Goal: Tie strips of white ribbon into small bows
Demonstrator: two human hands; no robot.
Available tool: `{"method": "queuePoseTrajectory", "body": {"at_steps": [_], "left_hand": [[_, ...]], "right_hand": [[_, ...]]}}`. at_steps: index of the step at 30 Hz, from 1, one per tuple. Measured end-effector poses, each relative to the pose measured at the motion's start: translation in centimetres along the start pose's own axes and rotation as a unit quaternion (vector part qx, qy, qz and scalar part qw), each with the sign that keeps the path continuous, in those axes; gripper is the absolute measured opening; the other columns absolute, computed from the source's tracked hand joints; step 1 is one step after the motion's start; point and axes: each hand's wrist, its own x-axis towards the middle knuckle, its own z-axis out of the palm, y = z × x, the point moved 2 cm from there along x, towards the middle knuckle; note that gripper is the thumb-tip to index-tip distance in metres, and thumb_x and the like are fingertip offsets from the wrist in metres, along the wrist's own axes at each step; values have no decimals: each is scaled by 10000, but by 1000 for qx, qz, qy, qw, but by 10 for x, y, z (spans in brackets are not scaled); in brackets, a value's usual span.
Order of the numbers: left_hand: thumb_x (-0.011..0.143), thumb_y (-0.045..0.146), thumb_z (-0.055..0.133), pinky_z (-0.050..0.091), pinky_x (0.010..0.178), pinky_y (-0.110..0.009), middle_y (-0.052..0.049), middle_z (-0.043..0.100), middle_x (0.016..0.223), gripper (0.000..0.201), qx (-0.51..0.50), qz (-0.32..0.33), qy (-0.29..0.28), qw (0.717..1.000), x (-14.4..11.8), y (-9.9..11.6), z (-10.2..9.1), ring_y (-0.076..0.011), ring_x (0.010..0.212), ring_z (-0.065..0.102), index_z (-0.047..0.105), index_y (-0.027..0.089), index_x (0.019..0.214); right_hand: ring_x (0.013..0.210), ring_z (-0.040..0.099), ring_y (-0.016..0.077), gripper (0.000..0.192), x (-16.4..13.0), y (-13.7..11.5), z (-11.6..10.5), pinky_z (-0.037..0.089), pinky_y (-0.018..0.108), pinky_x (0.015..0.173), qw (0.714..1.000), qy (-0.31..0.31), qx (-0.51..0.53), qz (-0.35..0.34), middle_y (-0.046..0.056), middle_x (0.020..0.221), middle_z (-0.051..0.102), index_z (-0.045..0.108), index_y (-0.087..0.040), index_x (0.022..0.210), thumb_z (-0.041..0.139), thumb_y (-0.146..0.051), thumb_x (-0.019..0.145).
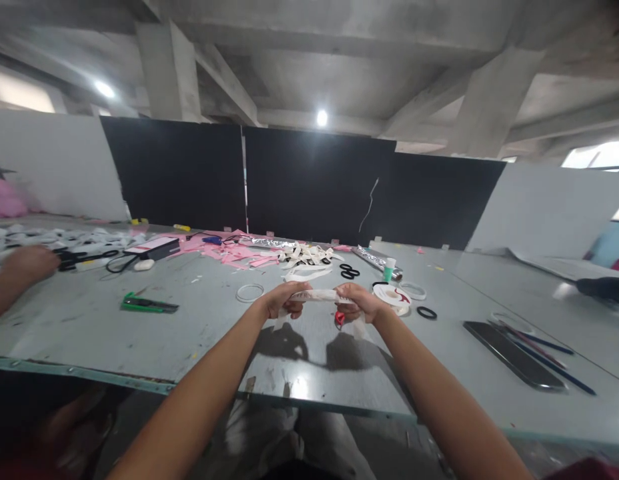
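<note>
Held out above the table, a strip of white printed ribbon (317, 295) runs straight between my two hands. My left hand (285, 300) is closed on its left end, and my right hand (358, 300) pinches the right end. Pale loose tails dangle below both hands. Just under my right fingers is a small red object (339, 320); whether they touch it I cannot tell. Close beside the right hand lies a white ribbon spool (391, 295) with a red mark. A pile of cream ribbon pieces (309, 255) sits beyond my hands, with more white ribbon (304, 274) in front of it.
A green box cutter (148, 304) lies left, near a clear ring (249, 293). Black rings (348, 271), pink scraps (224, 250) and a green-white bottle (389, 269) lie farther back. Right are a dark phone-like slab (514, 355) and pens (554, 367). Another person's hand (32, 267) holds scissors (87, 259).
</note>
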Motion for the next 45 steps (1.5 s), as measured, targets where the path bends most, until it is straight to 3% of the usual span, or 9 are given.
{"method": "queuePoseTrajectory", "body": {"at_steps": [7, 12, 17, 21, 25, 30, 32, 36, 45], "left_hand": [[790, 441, 619, 415, 401, -254, 113, 240, 372, 321, 59, -28, -71, 995, 1, -4, -1, -53, 320, 200, 599, 124, 743], [801, 397, 627, 437, 480, -227, 51, 434, 493, 316, -82, 66, 11, 994, 7, 0, -4, -59, 401, 383, 526, 138, 650], [839, 310, 587, 507, 752, -307, -61, 635, 790, 203, -234, 94, 65, 966, 7, 5, 9, -148, 757, 620, 607, 118, 778], [869, 323, 521, 488, 824, -325, -47, 647, 787, 236, -318, 91, 69, 941, -6, 10, 42, -121, 677, 618, 646, 133, 932], [823, 390, 561, 489, 801, -331, -27, 595, 700, 245, -346, 144, 115, 920, -25, 4, 75, -168, 755, 618, 610, 160, 755], [753, 286, 646, 483, 768, -293, 24, 464, 592, 284, -384, 231, 197, 872, -45, -21, 85, -147, 743, 587, 446, 178, 584], [770, 332, 630, 482, 722, -301, 31, 428, 567, 320, -357, 221, 213, 882, -50, -32, 84, -137, 653, 553, 423, 181, 579], [784, 405, 606, 454, 629, -278, 30, 400, 540, 375, -271, 184, 232, 916, -52, -46, 84, -113, 552, 479, 411, 179, 558], [730, 376, 708, 424, 585, -207, 27, 535, 628, 289, -240, 161, 233, 929, -61, -58, 91, -83, 571, 505, 513, 163, 740]], "right_hand": [[357, 195, 16, 332, -3, -5, 3, 211, 107, 289, 998, 36, 16, -55, -104, 459, 356, 446, -163, 669, 677, -363, 796], [416, 389, 49, 373, 4, -4, 7, 303, 129, 280, 993, 75, 55, -77, -50, 549, 455, 464, -164, 634, 630, -444, 815], [690, 609, 117, 220, 9, -14, 26, 427, 134, 406, 956, 180, 124, -194, -37, 599, 504, 593, -191, 835, 690, -376, 767], [474, 476, 59, 213, -1, -20, 62, 322, 109, 324, 939, 190, 193, -214, -63, 540, 439, 603, -200, 885, 664, -373, 776], [355, 162, -3, 275, -13, -11, 98, 140, 125, 245, 926, 200, 235, -220, -56, 675, 513, 499, -175, 700, 643, -393, 783], [365, 144, 5, 307, -16, 24, 120, 106, 136, 293, 918, 291, 164, -216, -61, 595, 450, 517, -176, 725, 593, -459, 816], [369, 151, 20, 350, -14, 39, 124, 126, 138, 313, 927, 303, 125, -182, -79, 515, 353, 519, -181, 725, 554, -514, 828], [407, 206, 35, 383, -11, 58, 127, 186, 140, 334, 925, 343, 75, -146, -70, 555, 386, 458, -201, 715, 569, -558, 796], [369, 241, 46, 409, -8, 74, 123, 201, 183, 325, 910, 373, 22, -183, -57, 550, 432, 394, -219, 686, 516, -584, 825]]}}
